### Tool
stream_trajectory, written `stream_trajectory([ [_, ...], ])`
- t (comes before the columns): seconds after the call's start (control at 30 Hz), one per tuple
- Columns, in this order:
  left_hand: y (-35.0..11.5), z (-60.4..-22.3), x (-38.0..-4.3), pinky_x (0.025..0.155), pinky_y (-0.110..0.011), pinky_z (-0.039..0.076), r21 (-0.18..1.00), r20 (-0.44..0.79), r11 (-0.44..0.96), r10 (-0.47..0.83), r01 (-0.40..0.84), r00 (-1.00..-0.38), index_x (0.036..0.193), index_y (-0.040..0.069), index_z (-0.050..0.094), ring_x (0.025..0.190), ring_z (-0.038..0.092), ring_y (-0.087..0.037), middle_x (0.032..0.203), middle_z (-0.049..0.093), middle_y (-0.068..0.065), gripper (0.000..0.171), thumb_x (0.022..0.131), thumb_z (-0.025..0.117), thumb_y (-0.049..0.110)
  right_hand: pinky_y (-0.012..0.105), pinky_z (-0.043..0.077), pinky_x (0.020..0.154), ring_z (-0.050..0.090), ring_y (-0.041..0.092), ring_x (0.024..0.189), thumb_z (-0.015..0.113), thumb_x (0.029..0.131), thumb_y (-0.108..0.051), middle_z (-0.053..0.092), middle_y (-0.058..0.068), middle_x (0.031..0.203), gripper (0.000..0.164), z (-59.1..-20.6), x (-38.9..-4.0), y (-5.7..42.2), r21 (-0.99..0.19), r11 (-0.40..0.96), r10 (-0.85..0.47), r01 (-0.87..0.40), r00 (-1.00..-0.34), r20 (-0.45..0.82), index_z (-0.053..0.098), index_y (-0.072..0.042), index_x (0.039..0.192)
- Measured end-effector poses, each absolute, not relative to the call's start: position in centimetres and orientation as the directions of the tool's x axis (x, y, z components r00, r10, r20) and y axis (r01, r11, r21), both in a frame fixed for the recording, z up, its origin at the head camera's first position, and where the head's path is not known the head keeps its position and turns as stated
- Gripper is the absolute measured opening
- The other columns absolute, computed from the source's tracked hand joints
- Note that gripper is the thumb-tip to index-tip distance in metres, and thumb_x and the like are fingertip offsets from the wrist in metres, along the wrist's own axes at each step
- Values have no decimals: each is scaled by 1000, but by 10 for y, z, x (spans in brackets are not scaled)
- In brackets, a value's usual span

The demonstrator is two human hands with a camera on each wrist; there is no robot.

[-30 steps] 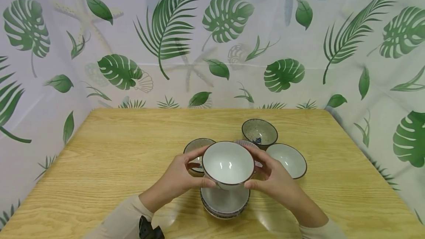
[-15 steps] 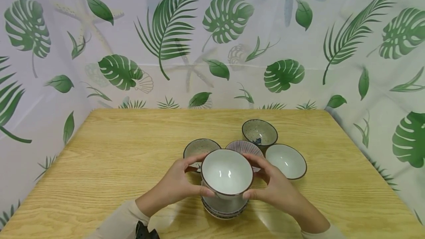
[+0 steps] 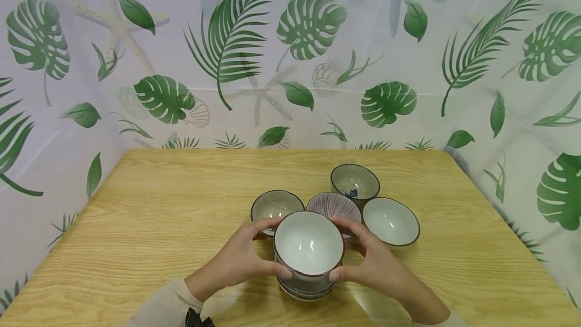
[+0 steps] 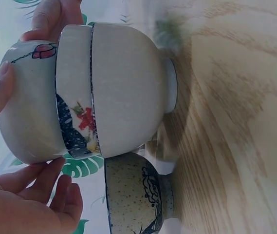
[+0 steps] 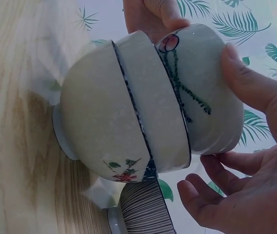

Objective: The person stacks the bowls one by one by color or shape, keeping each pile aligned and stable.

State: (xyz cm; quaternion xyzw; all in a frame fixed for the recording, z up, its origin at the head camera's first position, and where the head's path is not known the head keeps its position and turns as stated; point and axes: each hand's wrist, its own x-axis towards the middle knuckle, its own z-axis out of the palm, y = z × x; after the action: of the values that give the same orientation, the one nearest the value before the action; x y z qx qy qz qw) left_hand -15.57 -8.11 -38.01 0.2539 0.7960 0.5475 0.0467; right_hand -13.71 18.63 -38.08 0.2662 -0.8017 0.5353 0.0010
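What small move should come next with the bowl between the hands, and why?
Probably ease the held bowl straight down until it seats, before letting go: the left hand and right hand both grip it, mouth up, and its lower part is inside the upper of the two stacked bowls, though whether they touch is hidden.

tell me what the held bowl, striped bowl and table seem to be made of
Held bowl: probably glazed ceramic, glossy; its smooth white inside shows bright glints.
Striped bowl: likely ceramic too, from its footed, thin-walled shape; glaze hard to judge.
Table: wood or wood-look laminate, given the grain lines; pale reflections suggest a slight sheen.
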Motion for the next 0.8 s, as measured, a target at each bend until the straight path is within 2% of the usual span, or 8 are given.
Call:
stream_trajectory([
  [0.13, -82, -382, -154, 88, -41, 44, 877, 214, 301, 452, 374, -866, 129, 2, 54, 106, 50, -18, 124, 56, -3, 87, 53, 89, 28, 36, 46, 89, 48, 18, 112, 84, 62, -17, 50, 10, 127, 86, -383, -136, 186, -845, 286, -428, -451, -849, 309, 42, 1, 134],
  [0.3, -83, -387, -155, 78, -35, 44, 857, 229, 318, 467, 404, -854, 128, 4, 55, 96, 51, -12, 113, 60, 3, 86, 53, 88, 30, 37, 47, 87, 48, 18, 112, 84, 61, -18, 51, 11, 126, 87, -387, -136, 185, -848, 281, -427, -450, -850, 309, 41, 3, 133],
  [0.63, -83, -389, -154, 75, -32, 44, 828, 268, 325, 488, 458, -831, 127, 6, 56, 94, 50, -11, 109, 60, 5, 84, 53, 88, 30, 38, 47, 86, 48, 20, 112, 84, 61, -20, 50, 9, 126, 84, -392, -135, 185, -860, 293, -426, -418, -862, 274, 43, -2, 132],
  [0.8, -83, -390, -154, 75, -32, 44, 826, 257, 334, 494, 455, -830, 127, 4, 55, 95, 49, -11, 115, 59, 4, 85, 53, 87, 31, 37, 47, 87, 47, 20, 113, 84, 61, -20, 49, 8, 128, 84, -393, -133, 184, -870, 297, -419, -394, -872, 252, 43, -5, 133],
])
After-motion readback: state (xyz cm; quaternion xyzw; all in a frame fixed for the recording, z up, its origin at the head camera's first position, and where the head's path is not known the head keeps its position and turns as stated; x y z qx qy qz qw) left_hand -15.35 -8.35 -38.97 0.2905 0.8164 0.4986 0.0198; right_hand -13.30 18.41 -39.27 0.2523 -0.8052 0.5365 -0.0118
